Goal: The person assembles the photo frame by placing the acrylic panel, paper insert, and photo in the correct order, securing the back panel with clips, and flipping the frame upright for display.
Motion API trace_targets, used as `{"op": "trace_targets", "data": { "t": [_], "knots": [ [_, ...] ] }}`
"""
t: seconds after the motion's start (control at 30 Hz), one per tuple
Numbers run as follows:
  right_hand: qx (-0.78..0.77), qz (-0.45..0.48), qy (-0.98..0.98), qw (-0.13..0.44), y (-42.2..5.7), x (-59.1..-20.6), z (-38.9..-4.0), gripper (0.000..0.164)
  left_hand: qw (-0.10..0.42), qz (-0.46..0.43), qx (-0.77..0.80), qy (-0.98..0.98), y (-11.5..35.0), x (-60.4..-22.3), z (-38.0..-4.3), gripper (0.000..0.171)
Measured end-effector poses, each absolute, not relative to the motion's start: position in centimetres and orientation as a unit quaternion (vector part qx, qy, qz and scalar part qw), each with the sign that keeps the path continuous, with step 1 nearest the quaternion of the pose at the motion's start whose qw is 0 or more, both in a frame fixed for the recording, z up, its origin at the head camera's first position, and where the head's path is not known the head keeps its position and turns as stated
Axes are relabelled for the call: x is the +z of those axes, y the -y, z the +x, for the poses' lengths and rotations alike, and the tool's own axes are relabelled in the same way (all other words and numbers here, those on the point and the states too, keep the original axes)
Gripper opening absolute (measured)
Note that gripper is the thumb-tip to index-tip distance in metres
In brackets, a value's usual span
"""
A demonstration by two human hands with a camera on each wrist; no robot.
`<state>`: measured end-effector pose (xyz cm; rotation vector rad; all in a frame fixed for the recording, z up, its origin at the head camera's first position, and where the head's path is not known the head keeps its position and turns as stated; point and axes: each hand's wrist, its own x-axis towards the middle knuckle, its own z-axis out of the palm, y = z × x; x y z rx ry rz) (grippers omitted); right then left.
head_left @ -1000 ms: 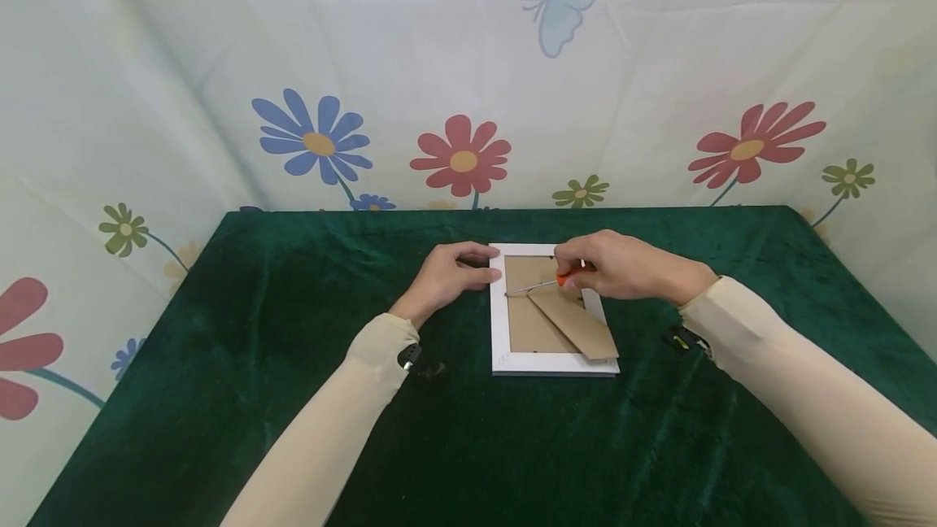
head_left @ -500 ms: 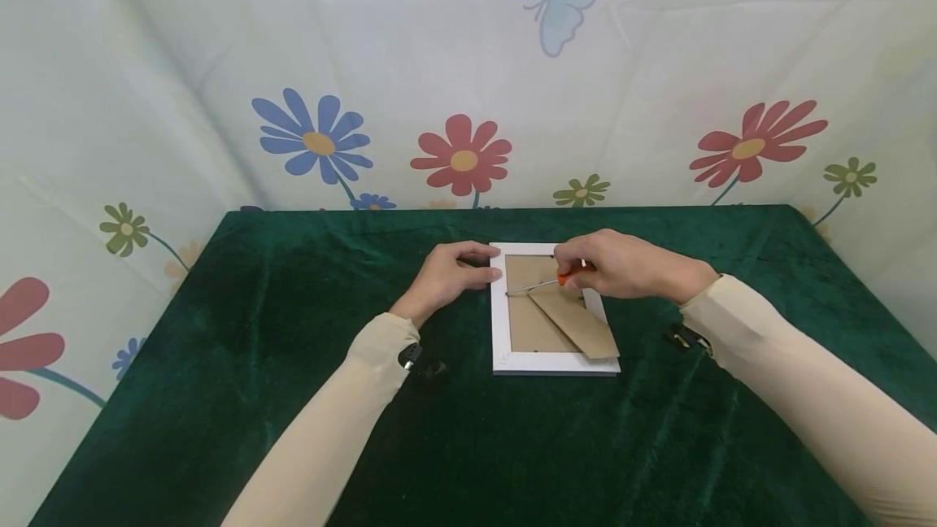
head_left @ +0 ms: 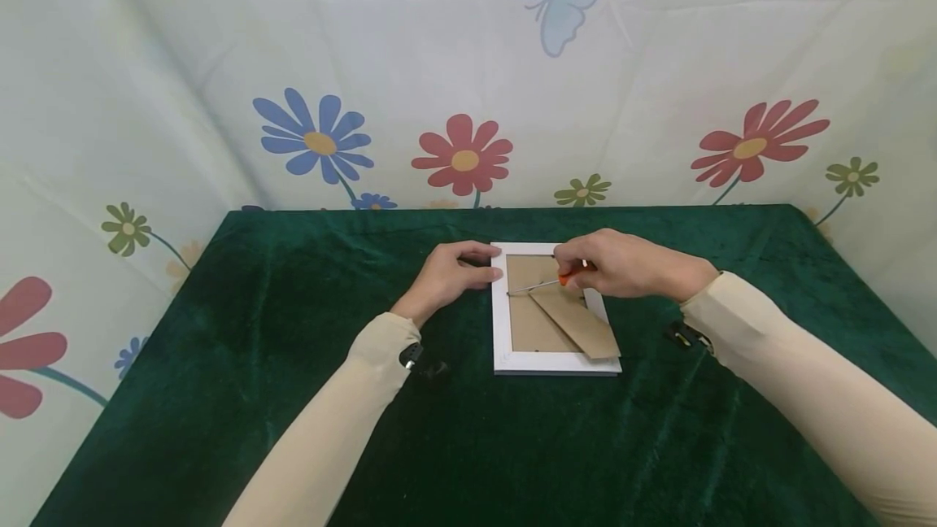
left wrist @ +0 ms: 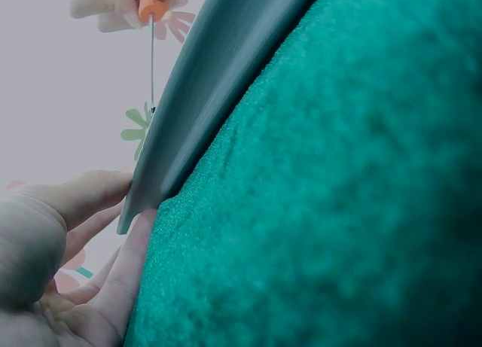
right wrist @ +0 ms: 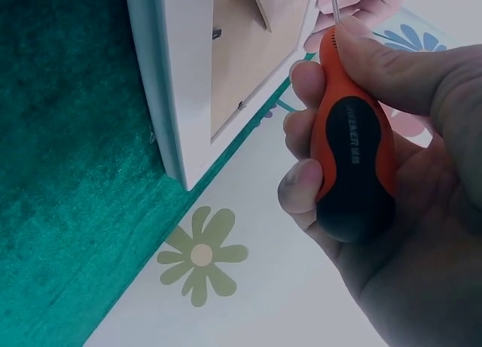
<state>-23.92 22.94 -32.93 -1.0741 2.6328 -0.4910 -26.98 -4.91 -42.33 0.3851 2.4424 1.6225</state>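
A white picture frame (head_left: pixel 502 332) lies face down, its brown backing board (head_left: pixel 527 320) and angled stand flap (head_left: pixel 578 325) uppermost. My left hand (head_left: pixel 448 276) holds the frame's left edge near the far corner; in the left wrist view, the thumb is on top and a fingertip against the side. My right hand (head_left: pixel 622 265) grips a screwdriver with an orange and black handle (right wrist: pixel 354 151). Its thin metal shaft (head_left: pixel 538 286) slants left over the backing, the tip at a small dark tab on the left inner edge. More dark tabs (right wrist: pixel 217 33) show in the right wrist view.
Dark green velvet cloth (head_left: pixel 410 446) covers the table under the frame. Behind its far edge hangs a pale curtain (head_left: pixel 395 47) printed with flowers and a butterfly. A dark wrist strap (head_left: pixel 410 354) shows at the left sleeve's cuff, and another (head_left: pixel 688 337) below the right cuff.
Almost nothing differs. Both hands, the screwdriver and the frame keep their places, and the whole head view shifts by only a few pixels.
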Motion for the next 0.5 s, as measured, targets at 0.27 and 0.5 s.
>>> {"op": "trace_targets", "data": {
  "t": [0.27,0.5],
  "knots": [
    [-0.169,-0.365,-0.906,0.132,-23.0,-32.99,-23.89,0.009,0.096,0.127,0.547,-0.822,4.97,-42.24,-26.83,0.039],
    [-0.181,-0.362,-0.905,0.13,-22.92,-33.02,-23.78,0.013,0.096,0.127,0.545,-0.823,4.95,-42.26,-26.89,0.04]
  ]
}}
